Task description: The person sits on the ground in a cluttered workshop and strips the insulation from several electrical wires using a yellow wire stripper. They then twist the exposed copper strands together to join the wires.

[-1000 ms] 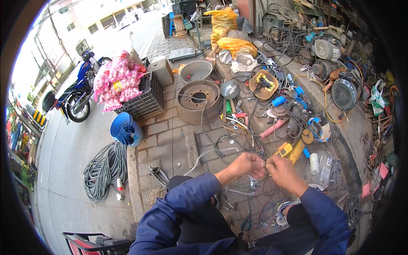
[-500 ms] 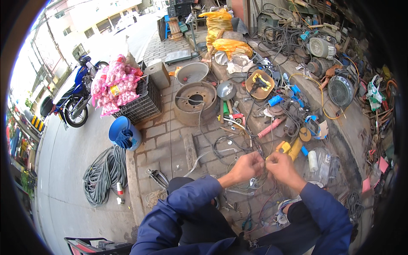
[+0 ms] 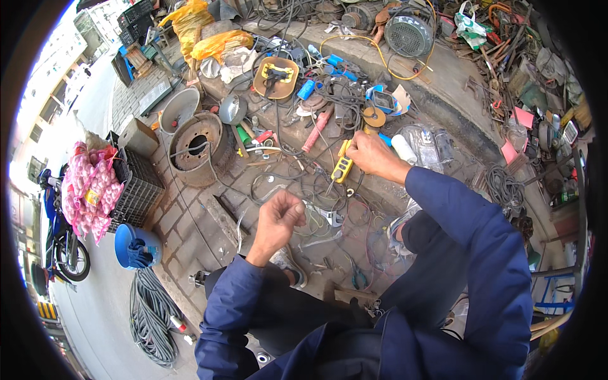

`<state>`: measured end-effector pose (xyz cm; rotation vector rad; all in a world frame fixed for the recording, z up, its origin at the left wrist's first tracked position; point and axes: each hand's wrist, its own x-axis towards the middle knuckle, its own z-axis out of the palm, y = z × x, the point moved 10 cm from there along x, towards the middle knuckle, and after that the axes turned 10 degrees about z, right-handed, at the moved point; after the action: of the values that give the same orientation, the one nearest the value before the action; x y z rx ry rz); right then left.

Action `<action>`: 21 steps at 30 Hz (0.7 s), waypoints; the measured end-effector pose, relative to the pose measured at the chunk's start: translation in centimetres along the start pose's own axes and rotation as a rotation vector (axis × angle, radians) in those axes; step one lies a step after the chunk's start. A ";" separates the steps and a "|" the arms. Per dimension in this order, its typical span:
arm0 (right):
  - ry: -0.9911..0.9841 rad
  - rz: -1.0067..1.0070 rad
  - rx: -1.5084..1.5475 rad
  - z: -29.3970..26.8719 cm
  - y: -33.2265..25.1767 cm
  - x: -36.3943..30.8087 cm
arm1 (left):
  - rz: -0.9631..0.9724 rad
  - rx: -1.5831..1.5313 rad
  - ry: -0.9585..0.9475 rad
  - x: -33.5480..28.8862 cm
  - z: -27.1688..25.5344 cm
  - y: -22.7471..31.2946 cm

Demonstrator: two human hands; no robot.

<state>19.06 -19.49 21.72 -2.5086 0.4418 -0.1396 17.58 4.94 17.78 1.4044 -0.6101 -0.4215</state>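
Head view, left hand (image 3: 278, 218): fingers curled, near centre.
Right hand (image 3: 373, 155): curled beside yellow control box (image 3: 342, 170), right of centre.
Hands: held apart; contents cannot be told.

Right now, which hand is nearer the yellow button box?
The right hand, close beside the yellow button box; the left hand is farther off, lower in the picture.

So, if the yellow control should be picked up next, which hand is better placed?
Right, probably: the right hand appears just beside the yellow control, while the left hand is farther off. Whether either already holds something is unclear.
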 end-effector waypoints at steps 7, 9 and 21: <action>-0.335 -0.113 0.240 4.5 -4.7 -4.7 | -0.030 -0.072 0.088 1.5 -2.7 -0.1; -0.447 -0.142 0.203 6.4 -6.7 -7.0 | -0.038 -0.058 0.127 1.8 -3.2 0.0; -0.265 -0.276 0.179 6.5 -9.9 -7.6 | 0.001 0.006 0.111 1.9 -3.8 0.2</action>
<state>15.97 -5.73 21.90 -2.3559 -0.0254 0.0454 21.40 6.73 18.05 1.4236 -0.5223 -0.3385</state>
